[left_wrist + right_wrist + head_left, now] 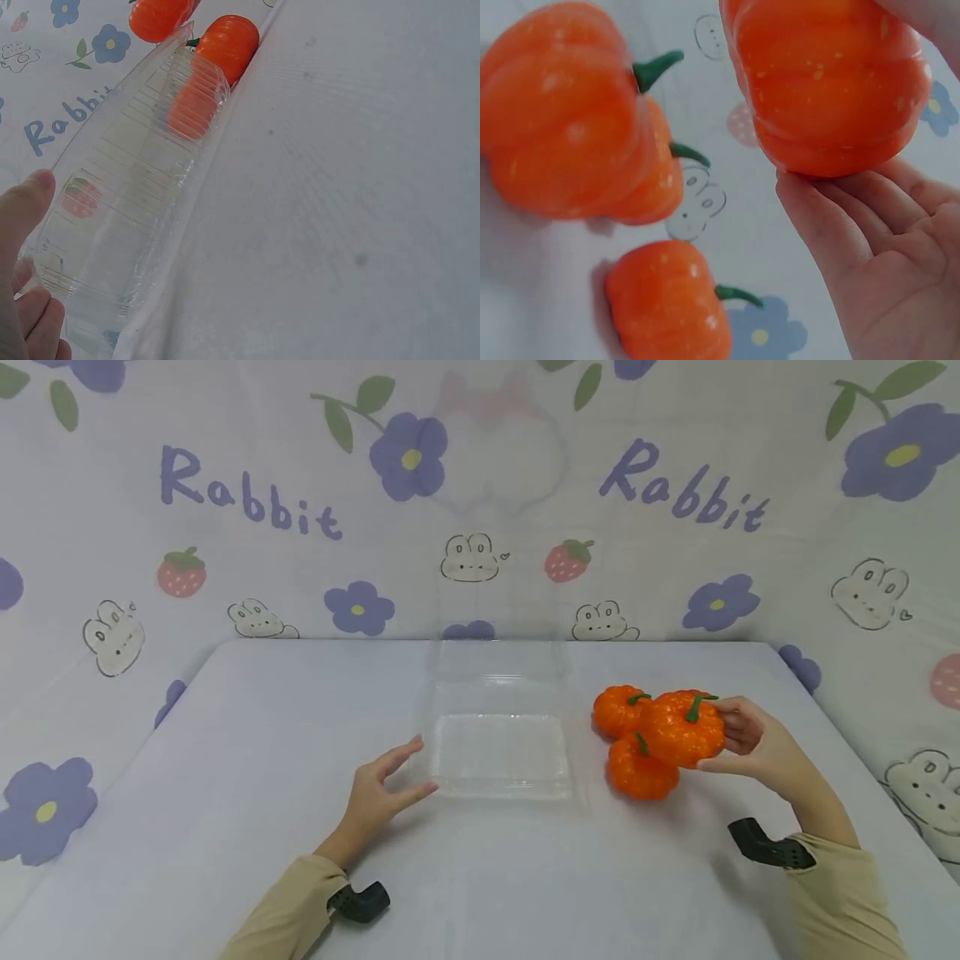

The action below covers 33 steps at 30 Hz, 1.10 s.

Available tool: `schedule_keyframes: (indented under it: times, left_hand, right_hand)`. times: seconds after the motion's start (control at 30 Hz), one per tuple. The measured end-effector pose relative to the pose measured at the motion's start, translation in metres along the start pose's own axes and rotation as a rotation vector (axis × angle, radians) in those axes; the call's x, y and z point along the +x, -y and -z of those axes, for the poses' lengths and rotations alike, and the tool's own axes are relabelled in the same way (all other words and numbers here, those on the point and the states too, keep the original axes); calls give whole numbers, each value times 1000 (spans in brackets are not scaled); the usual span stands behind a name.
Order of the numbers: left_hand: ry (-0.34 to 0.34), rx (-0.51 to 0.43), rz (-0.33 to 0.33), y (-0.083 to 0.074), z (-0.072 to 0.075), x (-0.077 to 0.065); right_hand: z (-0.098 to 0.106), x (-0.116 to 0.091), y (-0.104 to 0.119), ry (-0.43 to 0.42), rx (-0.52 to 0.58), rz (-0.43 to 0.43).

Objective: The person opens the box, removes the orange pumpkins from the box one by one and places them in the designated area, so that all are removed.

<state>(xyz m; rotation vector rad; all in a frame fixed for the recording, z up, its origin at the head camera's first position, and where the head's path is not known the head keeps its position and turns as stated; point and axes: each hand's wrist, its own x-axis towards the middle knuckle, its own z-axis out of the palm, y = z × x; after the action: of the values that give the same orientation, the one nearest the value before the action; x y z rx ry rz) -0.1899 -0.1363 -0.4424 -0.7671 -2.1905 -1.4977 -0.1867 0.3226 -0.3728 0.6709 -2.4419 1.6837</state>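
A small orange toy pumpkin [684,727] with a green stem is gripped in my right hand [765,747], thumb below and fingers behind it in the head view. From the right wrist, the held pumpkin [832,86] shows above the palm. Beside it are more pumpkins, one large [555,120], one partly behind that [656,172], and one lower down [671,300]. At the middle stands a clear plastic box [502,789]. My left hand [378,789] is at the box's left side, thumb and forefinger spread, its fingertips close to the wall [112,217].
A white cloth covers the table [225,760]. The patterned backdrop [495,485] with rabbits, flowers and strawberries rises behind and at both sides. Dark wrist mounts [360,903] sit on both sleeves.
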Motion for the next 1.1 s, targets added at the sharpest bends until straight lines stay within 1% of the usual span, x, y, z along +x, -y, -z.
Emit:
schedule_keyframes:
  times: [0.13, 0.23, 0.33, 0.4, 0.5, 0.7, 0.93, 1.1]
  left_hand:
    - [19, -8, 6, 0, 0, 4]
    - [12, -19, 0, 0, 2, 5]
    - [5, -30, 4, 0, 3, 3]
    - [8, -41, 17, 0, 3, 1]
    - [16, -57, 27, 0, 2, 0]
    - [10, -48, 1, 1, 2, 1]
    - [6, -30, 1, 1, 4, 1]
    - [5, -23, 10, 0, 4, 1]
  right_hand:
    - [11, -7, -4, 1, 33, -7]
    - [17, -9, -6, 14, 72, -8]
    - [22, -13, -8, 19, 115, -31]
    - [27, -17, -10, 13, 120, -57]
    - [35, -24, -12, 10, 117, -72]
    - [46, -29, -19, 53, 179, -70]
    - [50, -33, -38, 120, 108, -154]
    - [52, -38, -54, 146, 112, -213]
